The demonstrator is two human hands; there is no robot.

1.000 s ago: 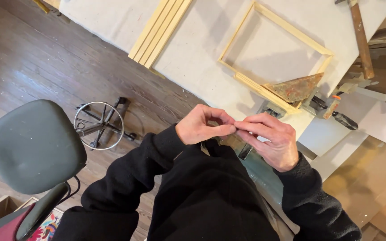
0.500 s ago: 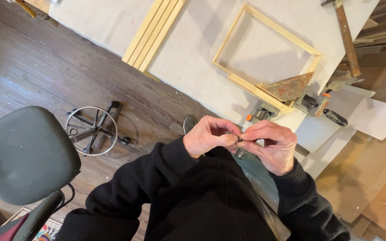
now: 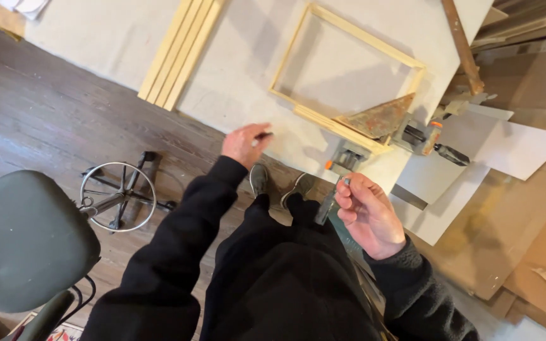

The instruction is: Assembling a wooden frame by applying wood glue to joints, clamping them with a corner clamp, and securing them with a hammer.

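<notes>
Both arms, in black sleeves, rise from the bottom of the frame. The left hand (image 3: 244, 144) reaches up to centre frame, fingers curled. The right hand (image 3: 369, 213) sits lower right — fingers bent inward, thumb pinched against them.

Looks like a home woodworking shop: a pale wood frame (image 3: 349, 76) clamped on the worktop (image 3: 235, 95), spare wood strips (image 3: 181, 47), cardboard sheets (image 3: 513, 233) stacked around.
</notes>
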